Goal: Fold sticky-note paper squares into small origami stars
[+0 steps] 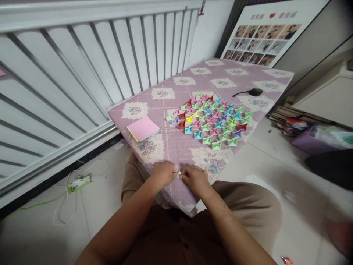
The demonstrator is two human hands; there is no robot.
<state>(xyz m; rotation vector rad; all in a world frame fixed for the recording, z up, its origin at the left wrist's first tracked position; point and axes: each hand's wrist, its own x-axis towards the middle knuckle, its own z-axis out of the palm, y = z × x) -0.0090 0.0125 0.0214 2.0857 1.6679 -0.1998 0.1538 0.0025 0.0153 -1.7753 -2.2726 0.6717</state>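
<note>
Near the close corner of the table, my left hand (164, 173) and my right hand (195, 178) meet around a small, folded light-green paper piece (179, 173). The fingers of both hands are pinched on it from either side, and they hide much of its shape. Beyond my hands, several rows of folded paper pieces (212, 117) in green, blue, pink, red and yellow stand on the cloth. A stack of square paper (142, 129) with a pink sheet on top lies to the left.
A purple floral cloth covers the table (176, 141). A black object with a cable (255, 92) lies toward its far right. White railings (132, 55) run along the left. On the floor are a power strip (79, 183) with wires and a purple bin (309, 140).
</note>
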